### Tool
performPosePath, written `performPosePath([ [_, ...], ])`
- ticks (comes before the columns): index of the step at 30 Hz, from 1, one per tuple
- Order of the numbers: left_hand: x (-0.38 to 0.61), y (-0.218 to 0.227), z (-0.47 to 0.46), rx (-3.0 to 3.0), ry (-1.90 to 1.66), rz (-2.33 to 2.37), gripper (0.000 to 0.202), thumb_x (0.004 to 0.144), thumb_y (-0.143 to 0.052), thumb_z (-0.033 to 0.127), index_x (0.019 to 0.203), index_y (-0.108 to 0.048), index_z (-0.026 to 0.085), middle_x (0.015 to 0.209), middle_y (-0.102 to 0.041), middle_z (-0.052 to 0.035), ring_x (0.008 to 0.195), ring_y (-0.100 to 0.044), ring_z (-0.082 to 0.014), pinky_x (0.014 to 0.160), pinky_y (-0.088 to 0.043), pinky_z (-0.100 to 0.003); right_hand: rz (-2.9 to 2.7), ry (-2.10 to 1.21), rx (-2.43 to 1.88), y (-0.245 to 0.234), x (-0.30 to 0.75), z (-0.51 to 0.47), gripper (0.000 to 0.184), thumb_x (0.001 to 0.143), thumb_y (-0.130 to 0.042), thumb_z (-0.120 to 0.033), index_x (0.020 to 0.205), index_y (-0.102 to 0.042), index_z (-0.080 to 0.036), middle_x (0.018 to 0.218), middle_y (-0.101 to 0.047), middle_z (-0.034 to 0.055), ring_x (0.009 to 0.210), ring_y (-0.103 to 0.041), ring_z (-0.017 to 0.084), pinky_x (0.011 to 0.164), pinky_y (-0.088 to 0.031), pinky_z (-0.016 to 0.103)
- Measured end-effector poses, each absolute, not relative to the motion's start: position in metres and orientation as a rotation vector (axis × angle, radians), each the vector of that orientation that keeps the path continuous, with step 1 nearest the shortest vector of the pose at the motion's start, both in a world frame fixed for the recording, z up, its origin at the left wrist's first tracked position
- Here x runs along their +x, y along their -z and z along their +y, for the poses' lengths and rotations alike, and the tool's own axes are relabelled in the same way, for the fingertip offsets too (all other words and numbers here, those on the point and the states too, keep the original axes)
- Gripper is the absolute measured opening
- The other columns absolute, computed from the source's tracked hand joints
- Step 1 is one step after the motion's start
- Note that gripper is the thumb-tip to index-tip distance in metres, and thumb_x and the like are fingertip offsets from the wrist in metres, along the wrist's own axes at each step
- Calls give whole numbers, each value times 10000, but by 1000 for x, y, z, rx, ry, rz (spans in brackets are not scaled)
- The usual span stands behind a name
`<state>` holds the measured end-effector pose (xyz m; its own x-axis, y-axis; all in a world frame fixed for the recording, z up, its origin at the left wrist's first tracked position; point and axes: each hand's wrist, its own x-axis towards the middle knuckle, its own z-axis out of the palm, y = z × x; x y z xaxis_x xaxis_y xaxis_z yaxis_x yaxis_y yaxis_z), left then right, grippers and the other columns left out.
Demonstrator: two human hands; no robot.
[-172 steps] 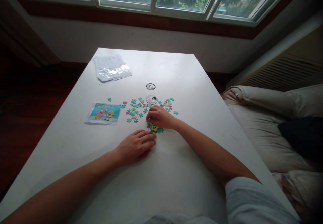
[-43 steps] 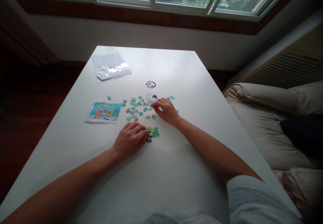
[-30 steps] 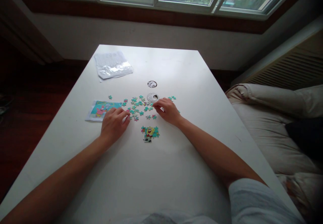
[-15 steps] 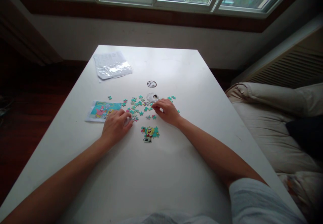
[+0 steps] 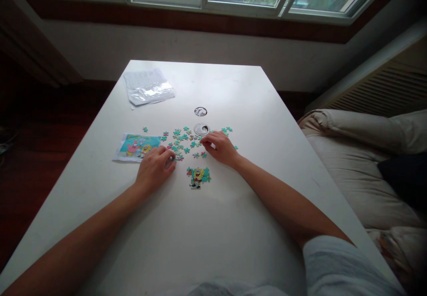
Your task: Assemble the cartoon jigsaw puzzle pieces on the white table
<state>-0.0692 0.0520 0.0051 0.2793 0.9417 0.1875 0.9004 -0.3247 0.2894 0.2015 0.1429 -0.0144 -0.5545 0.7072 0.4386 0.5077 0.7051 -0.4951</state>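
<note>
Loose jigsaw puzzle pieces (image 5: 180, 137), mostly turquoise with some pink, lie scattered across the middle of the white table. My left hand (image 5: 155, 167) rests at their left edge, fingers loosely curled, with a gap between thumb and forefinger. Over the right part of the pile, my right hand (image 5: 220, 147) has its thumb and fingertips drawn together at the pieces; whatever is between them is too small to make out. Nearer to me lies a joined puzzle section (image 5: 199, 177) with a yellow cartoon figure on turquoise. A printed picture packet (image 5: 135, 147) lies flat beside my left hand, which partly overlaps its corner.
A clear plastic bag with papers (image 5: 149, 87) lies at the table's far left. Two round items stand behind the pieces: a silvery ring-like disc (image 5: 201, 129) and a dark-rimmed disc (image 5: 200, 111). A beige sofa (image 5: 353, 167) stands along the right side.
My left hand has shifted very slightly to the right and down. My right hand stays almost still over the pieces.
</note>
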Motion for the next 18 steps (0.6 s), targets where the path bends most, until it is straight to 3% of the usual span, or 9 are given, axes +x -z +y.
performPosePath([
  [6, -68, -4, 51, 2414, -514, 1711, 198, 845, -570, 149, 979, -680, 244, 1037, -645, -51, 988, -583, -250, 911, -457, -392, -2275, -405, -934, 19, 205, 147, 143, 943, -566, -168, 936, -695, -229, 839, -715, 25, 817, -602, 189, 842, -375, 346],
  [18, -69, -6, 51, 2487, -427, 1808, 173, 960, -569, 362, 999, -668, 226, 1017, -650, -74, 970, -597, -268, 872, -453, -406, -2113, -406, -1105, 19, 215, 157, 124, 922, -584, -202, 935, -704, -231, 850, -717, 25, 800, -610, 199, 844, -399, 361],
])
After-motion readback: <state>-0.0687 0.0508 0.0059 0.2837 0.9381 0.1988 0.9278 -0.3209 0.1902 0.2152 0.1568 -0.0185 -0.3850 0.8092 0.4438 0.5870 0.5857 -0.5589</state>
